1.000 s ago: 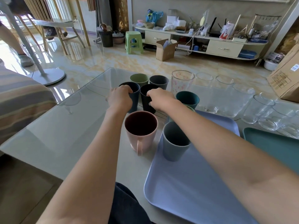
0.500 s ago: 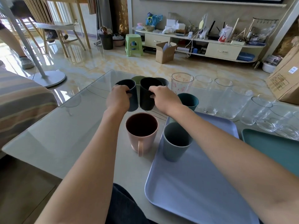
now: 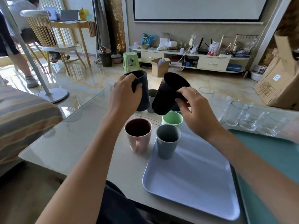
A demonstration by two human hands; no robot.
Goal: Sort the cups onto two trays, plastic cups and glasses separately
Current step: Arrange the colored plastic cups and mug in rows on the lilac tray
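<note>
Across the worktop [image 3: 68,143] the sort is barely under way, judging by how things lie. Largest are the two trays at the near right: the lilac tray [image 3: 191,183] carries a grey cup [image 3: 167,141] at its far left corner and seemingly a green cup [image 3: 172,118] just behind it, though the green cup's base is hidden; the rest of the tray is bare. The teal tray [image 3: 267,152] beside it holds nothing in the part that shows. The glasses [image 3: 247,117] stand in a loose row on the worktop beyond the teal tray, none of them sorted yet.

A pink mug [image 3: 138,135] sits on the worktop just left of the lilac tray, off it. Another grey cup [image 3: 152,101] and what looks like a dark teal one stand farther back, mostly hidden by the raised cups.

Both hands are lifted above that cluster. The left hand [image 3: 124,96] has its grip wrapped round a navy cup [image 3: 142,89], held roughly upright. The right hand [image 3: 194,110] pinches a black cup [image 3: 169,94] by its side, tilted with the mouth toward the camera. Both probably go on the lilac tray next, then the pink mug and the back cups, then all the glasses.
</note>
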